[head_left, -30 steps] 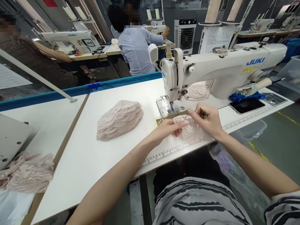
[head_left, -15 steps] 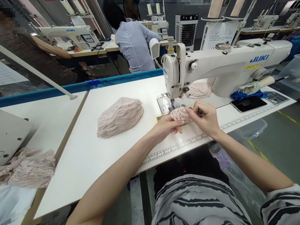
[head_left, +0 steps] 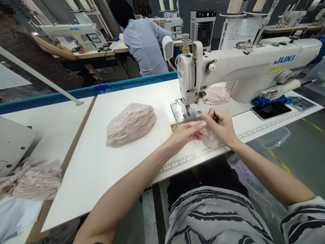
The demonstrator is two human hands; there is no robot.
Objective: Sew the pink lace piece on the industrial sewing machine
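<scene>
A piece of pale pink lace fabric is held between both hands, just in front of the sewing machine. My left hand is closed on its left part, thumb on top. My right hand pinches the lace at the right. Tucked in that same hand is a small dark green tool, apparently thread snips, mostly hidden by the fingers. Behind the hands lie the machine's needle plate and a brownish strip. The needle is above the plate, clear of the lace.
A stack of pink lace pieces rests on the white table at left. More lace lies behind the needle. A phone is at right, near a printed ruler. Bunched lace sits far left. Two people work beyond.
The lace has turned from bunched up over the fingers to hanging down toward the table edge. The right hand's tool now shows more, pointing up.
</scene>
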